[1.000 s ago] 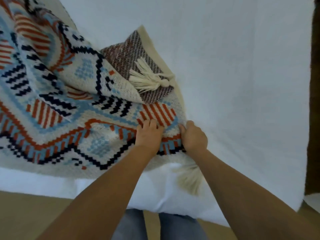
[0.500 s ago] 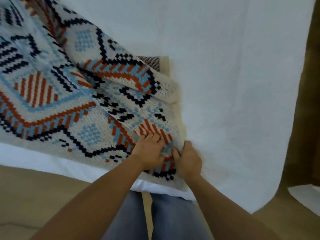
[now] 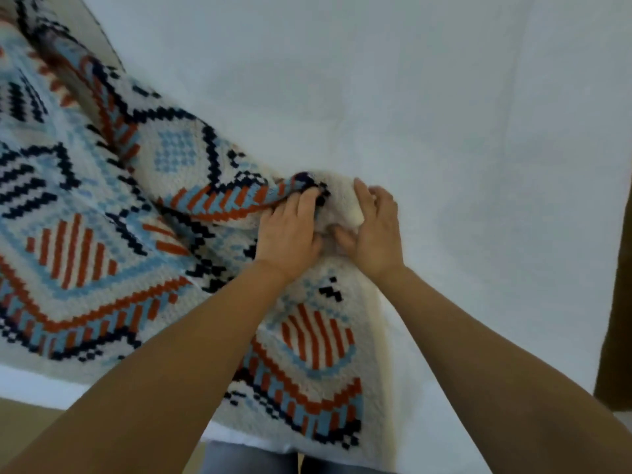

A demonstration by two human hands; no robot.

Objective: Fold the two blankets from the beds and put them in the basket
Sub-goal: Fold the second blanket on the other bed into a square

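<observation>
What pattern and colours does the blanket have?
Cream blanket with geometric diamonds and stripes in rust orange, light blue and navy; head view.

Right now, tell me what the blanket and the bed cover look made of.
Blanket: looks like thick knitted or woven yarn, matte, judging by its blocky stepped pattern and fuzzy cream edge; both hands bunch it easily. Bed cover: seems plain white cloth, matte, faintly textured; the fibre cannot be told.

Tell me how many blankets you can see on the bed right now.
1. The patterned blanket lies across the left side of the white bed, its bunched edge gripped by the left hand and right hand. The second blanket is out of view.
</observation>
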